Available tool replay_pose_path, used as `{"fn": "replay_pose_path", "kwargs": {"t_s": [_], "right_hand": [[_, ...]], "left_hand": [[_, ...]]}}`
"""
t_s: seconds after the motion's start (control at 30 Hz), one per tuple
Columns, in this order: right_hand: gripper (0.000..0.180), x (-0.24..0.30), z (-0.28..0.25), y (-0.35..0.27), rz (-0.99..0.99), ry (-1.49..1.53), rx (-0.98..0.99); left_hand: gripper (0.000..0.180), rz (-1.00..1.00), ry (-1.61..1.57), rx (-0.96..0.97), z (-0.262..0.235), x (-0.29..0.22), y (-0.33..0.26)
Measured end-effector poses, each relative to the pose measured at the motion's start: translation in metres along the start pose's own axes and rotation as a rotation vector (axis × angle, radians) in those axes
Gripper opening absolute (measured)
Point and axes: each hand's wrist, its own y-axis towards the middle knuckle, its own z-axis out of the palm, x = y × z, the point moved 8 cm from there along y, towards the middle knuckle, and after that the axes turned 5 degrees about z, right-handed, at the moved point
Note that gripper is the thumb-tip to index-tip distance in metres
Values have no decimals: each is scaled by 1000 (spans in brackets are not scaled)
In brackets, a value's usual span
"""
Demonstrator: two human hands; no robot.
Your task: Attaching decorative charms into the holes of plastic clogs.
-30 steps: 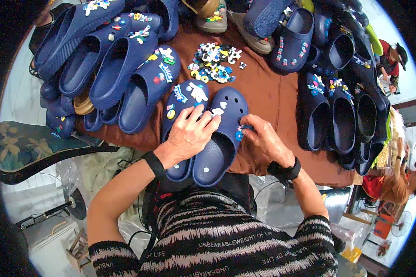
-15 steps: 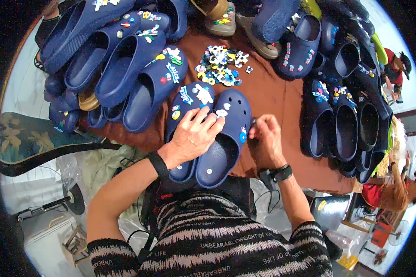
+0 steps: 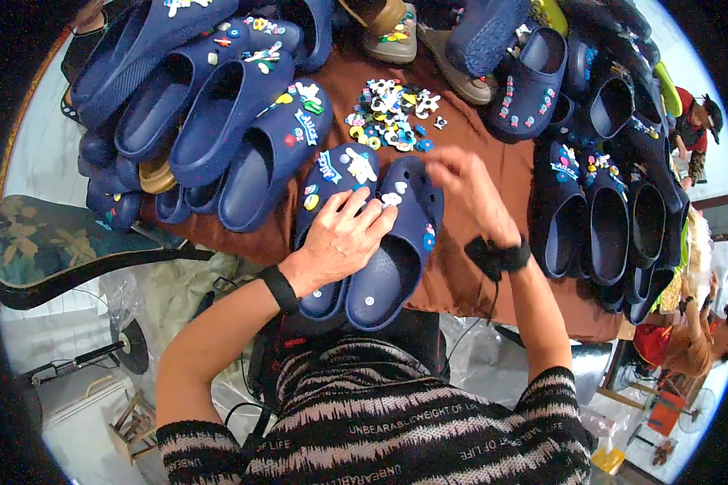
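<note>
A pair of navy clogs lies side by side at the table's near edge, toes pointing away from me. My left hand point(image 3: 341, 234) rests over both, its fingers bent down on the inner side of the right clog point(image 3: 388, 279), holding the pair. Several charms sit on the left clog point(image 3: 306, 220); the right one has a few, including a blue flower charm point(image 3: 429, 241) on its outer side, with bare holes near the toe. My right hand point(image 3: 469, 190), smeared by motion, hovers by that toe, just short of a loose pile of charms point(image 3: 384, 109). Its fingertips are too blurred to read.
Decorated navy clogs point(image 3: 255, 174) are stacked on the left, more point(image 3: 562, 222) on the right. A brown clog point(image 3: 395, 48) stands at the back of the brown cloth point(image 3: 501, 194). An ironing-board-like padded surface point(image 3: 65, 242) juts in at left. Other people point(image 3: 687, 335) are at far right.
My right hand has moved away from the right clog's outer side, up toward the charm pile. My left hand stays on the clogs.
</note>
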Motion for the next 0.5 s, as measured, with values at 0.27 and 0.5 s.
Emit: {"fn": "replay_pose_path", "kwargs": {"t_s": [0.27, 0.5], "right_hand": [[29, 4, 17, -96, 163, -32, 89], [22, 7, 18, -97, 119, -10, 108]], "left_hand": [[45, 20, 13, -19, -3, -3, 4], [47, 23, 19, -2, -1, -5, 4]]}}
